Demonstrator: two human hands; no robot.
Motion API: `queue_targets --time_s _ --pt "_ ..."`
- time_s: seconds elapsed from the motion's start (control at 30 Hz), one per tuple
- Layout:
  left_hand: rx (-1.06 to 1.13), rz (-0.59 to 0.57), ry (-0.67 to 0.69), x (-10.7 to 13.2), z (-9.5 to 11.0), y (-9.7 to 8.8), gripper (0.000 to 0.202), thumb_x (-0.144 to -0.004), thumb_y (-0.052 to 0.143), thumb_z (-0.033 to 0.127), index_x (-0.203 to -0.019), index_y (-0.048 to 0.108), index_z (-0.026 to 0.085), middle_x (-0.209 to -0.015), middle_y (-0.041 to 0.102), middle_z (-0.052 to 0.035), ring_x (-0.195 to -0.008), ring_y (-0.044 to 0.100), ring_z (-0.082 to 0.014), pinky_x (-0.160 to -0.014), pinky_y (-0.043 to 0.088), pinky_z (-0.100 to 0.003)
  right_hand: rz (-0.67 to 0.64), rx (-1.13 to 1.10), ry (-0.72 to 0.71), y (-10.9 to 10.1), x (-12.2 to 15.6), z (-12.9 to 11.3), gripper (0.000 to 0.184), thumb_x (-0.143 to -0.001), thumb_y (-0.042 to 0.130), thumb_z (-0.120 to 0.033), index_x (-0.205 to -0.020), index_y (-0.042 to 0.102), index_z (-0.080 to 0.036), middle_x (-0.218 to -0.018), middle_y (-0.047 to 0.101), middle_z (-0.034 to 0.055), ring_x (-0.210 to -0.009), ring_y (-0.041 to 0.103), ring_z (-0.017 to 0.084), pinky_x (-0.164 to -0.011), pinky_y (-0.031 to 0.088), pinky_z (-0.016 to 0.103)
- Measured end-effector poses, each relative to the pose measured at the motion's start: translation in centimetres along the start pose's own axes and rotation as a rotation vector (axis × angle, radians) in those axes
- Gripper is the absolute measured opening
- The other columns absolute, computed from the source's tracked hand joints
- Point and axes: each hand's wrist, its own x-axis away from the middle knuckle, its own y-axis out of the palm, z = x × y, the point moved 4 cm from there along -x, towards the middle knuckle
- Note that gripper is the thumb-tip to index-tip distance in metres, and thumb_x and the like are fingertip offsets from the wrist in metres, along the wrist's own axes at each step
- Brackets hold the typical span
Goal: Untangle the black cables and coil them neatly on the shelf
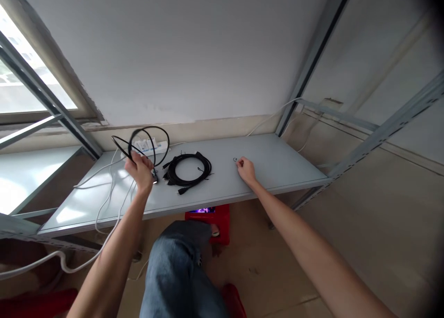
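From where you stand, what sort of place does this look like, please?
Probably a bare storeroom or utility room, though I cannot be sure. A grey metal shelf stands on steel uprights, and a power strip lies on it, beside a window.

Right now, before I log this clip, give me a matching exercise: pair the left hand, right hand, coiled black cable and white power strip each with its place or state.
Column 1:
1 left hand
2 right hand
3 coiled black cable
4 white power strip

Column 2:
A at the back of the grey shelf
B resting on the shelf beside a small dark ring
C lying between the two hands
D raised, gripping a loop of black cable

Pairs: 1-D, 2-B, 3-C, 4-A
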Motion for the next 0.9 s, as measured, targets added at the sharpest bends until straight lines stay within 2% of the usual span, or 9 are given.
queue_targets --time_s 0.03,0.1,0.27,0.4,0.57,0.7,0.9 --pt "0.055 0.003 0.052 -0.7 1.1 -0.1 0.053 -0.106 0.055 0.061 -0.077 0.027 0.027 -0.054 0.023 0.0120 -0.044 0.019 -0.0083 -0.047 0.019 -0.023 0.000 0.002 -0.002 0.0 0.0 0.0 0.012 -0.088 0.057 -0.026 -0.077 0.055 -0.026 -0.077 0.068 0.0048 -0.074 0.059 0.022 -0.074 0.041 0.033" --pt "0.134 -0.025 0.065 -1.8 2.8 -0.1 0.051 -0.107 0.057 0.056 -0.075 0.032 0.026 -0.052 0.022 0.0118 -0.043 0.016 -0.0080 -0.045 0.017 -0.023 0.004 0.010 -0.007 0.1 -0.1 0.1 0.013 -0.088 0.056 -0.024 -0.076 0.054 -0.026 -0.076 0.066 0.0049 -0.072 0.059 0.022 -0.073 0.040 0.034" --pt "0.260 -0.092 -0.078 -2.3 5.4 -0.3 0.051 -0.110 0.057 0.046 -0.072 0.031 0.024 -0.051 0.020 0.0113 -0.042 0.015 -0.0071 -0.041 0.017 -0.021 -0.001 0.025 -0.014 0.0 0.0 -0.2 0.016 -0.089 0.056 -0.020 -0.074 0.053 -0.025 -0.076 0.066 0.0048 -0.073 0.059 0.022 -0.073 0.041 0.033" --pt "0.349 -0.227 -0.253 -1.9 6.9 -0.6 0.054 -0.109 0.063 0.039 -0.071 0.029 0.023 -0.051 0.022 0.0114 -0.040 0.016 -0.0046 -0.039 0.017 -0.019 -0.013 0.031 -0.003 0.0 0.0 -0.4 0.017 -0.090 0.056 -0.018 -0.075 0.053 -0.025 -0.077 0.067 0.0039 -0.075 0.061 0.022 -0.075 0.043 0.032" --pt "0.313 -0.331 -0.422 -2.1 8.8 -0.9 0.053 -0.106 0.070 0.038 -0.073 0.030 0.023 -0.050 0.023 0.0122 -0.036 0.019 -0.0039 -0.036 0.018 -0.018 -0.003 0.044 -0.007 0.1 -0.1 -0.3 0.017 -0.090 0.057 -0.019 -0.075 0.054 -0.025 -0.077 0.068 0.0045 -0.075 0.060 0.022 -0.075 0.043 0.032" --pt "0.235 -0.396 -0.452 -2.7 9.9 -0.2 0.053 -0.104 0.071 0.038 -0.073 0.031 0.024 -0.050 0.025 0.0126 -0.036 0.019 -0.0038 -0.035 0.020 -0.016 -0.008 0.043 -0.020 0.1 -0.2 -0.1 0.014 -0.089 0.058 -0.020 -0.076 0.055 -0.025 -0.078 0.069 0.0055 -0.077 0.062 0.024 -0.077 0.045 0.034" --pt "0.146 -0.479 -0.467 -3.4 10.0 0.5 0.054 -0.104 0.070 0.040 -0.073 0.029 0.024 -0.049 0.025 0.0125 -0.036 0.019 -0.0037 -0.035 0.019 -0.016 -0.007 0.022 -0.035 0.1 -0.1 0.1 0.012 -0.089 0.058 -0.024 -0.077 0.056 -0.025 -0.081 0.071 0.0066 -0.079 0.063 0.024 -0.079 0.047 0.036"
